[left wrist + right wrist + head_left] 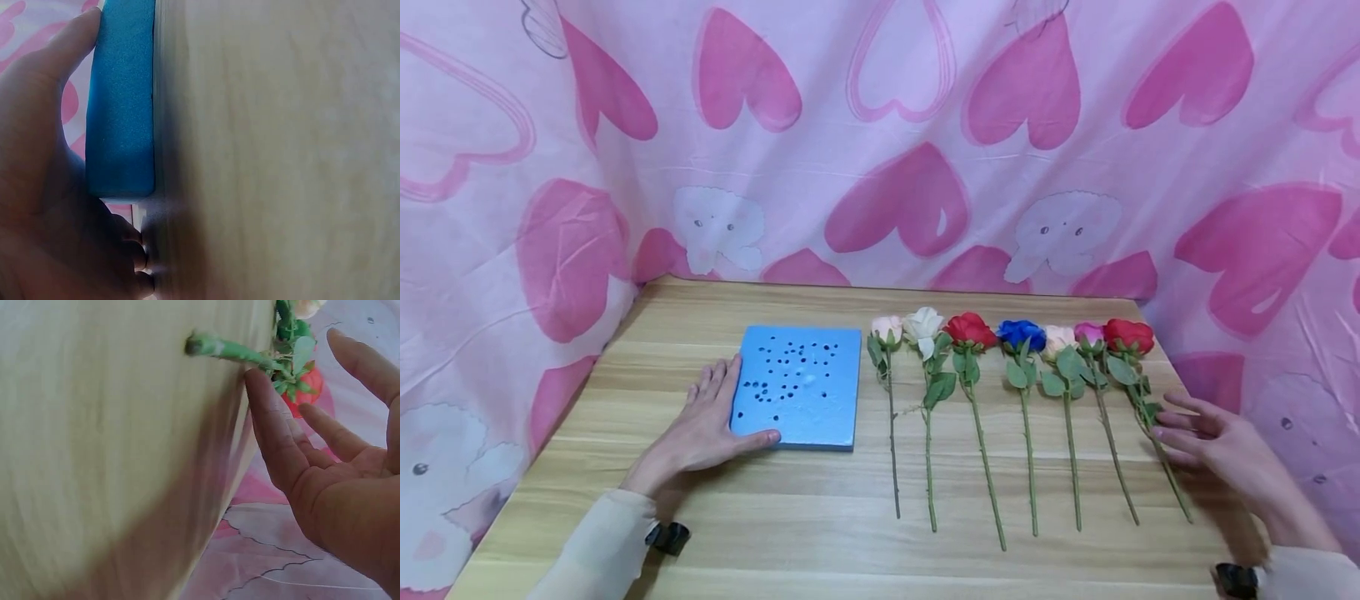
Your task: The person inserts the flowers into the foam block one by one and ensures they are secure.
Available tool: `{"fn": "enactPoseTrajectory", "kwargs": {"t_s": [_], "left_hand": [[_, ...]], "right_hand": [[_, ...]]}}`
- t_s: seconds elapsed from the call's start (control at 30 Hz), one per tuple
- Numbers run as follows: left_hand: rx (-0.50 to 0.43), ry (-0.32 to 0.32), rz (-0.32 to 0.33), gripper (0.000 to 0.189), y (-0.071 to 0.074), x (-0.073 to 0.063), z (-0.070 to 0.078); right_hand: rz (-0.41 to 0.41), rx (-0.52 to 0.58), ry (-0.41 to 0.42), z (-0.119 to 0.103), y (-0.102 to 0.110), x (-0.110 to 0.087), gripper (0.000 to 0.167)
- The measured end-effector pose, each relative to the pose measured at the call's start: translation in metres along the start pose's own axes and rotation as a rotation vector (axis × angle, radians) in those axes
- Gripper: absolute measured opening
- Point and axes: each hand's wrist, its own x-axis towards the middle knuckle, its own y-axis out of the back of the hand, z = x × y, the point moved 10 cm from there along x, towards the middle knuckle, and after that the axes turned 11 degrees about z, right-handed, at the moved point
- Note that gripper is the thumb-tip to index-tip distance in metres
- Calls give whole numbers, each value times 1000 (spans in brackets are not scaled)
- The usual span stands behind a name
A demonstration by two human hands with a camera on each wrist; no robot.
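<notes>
Pink heart-print cloth (895, 200) behind a wood-grain table (775, 533). Rests left grip (703, 427), spread wide, along one blue holed block (801, 392) just right of it, presumably to steady it. Holds right grip (1225, 450) wide, pinching nothing, just beside one red rose (1129, 335), contact unclear. Left of that grip, in a spaced row, probably against tangling, six more flowers (1022, 335): one red, one blue, one white, one magenta, two pale pink.
</notes>
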Motion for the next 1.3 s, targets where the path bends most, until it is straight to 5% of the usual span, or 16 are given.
{"fn": "enactPoseTrajectory", "kwargs": {"t_s": [0.27,0.53,1.3], "left_hand": [[-16,0,-3,142,2,0,2],[-13,-7,-3,141,3,0,2],[-31,3,3,141,2,-2,1]], "right_hand": [[25,-135,-7,9,2,7,29],[23,-320,-30,12,0,10,64],[-47,-249,-136,15,-5,17,66]]}}
